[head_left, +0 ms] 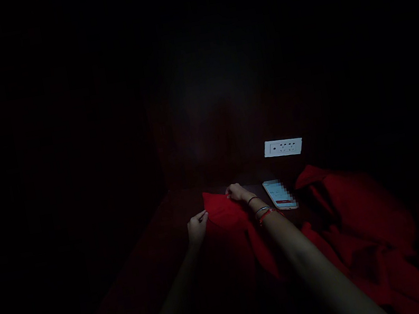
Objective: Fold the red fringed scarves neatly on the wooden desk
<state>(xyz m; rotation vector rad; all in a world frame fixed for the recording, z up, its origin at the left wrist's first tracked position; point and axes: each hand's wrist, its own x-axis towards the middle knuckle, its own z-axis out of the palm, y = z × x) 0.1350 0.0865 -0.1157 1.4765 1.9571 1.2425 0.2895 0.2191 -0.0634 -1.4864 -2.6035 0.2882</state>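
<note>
Both hands are on a piece of red cloth (pixel 224 212) in the dim light. My left hand (pixel 198 228) pinches its left edge between thumb and fingers. Farther up and to the right, my right hand (pixel 236 192) grips the top edge with bent fingers. Between the hands the cloth is fairly flat, with a pointed corner at its upper left. Its lower part hangs down into shadow, and part of it is hidden behind my right forearm. Bracelets circle my right wrist.
A lit phone (pixel 280 195) lies just right of my right hand. Behind it, a white socket panel (pixel 283 147) is set in the dark wall. More red cloth (pixel 367 211) is heaped at the right. Darkness hides most of the surroundings.
</note>
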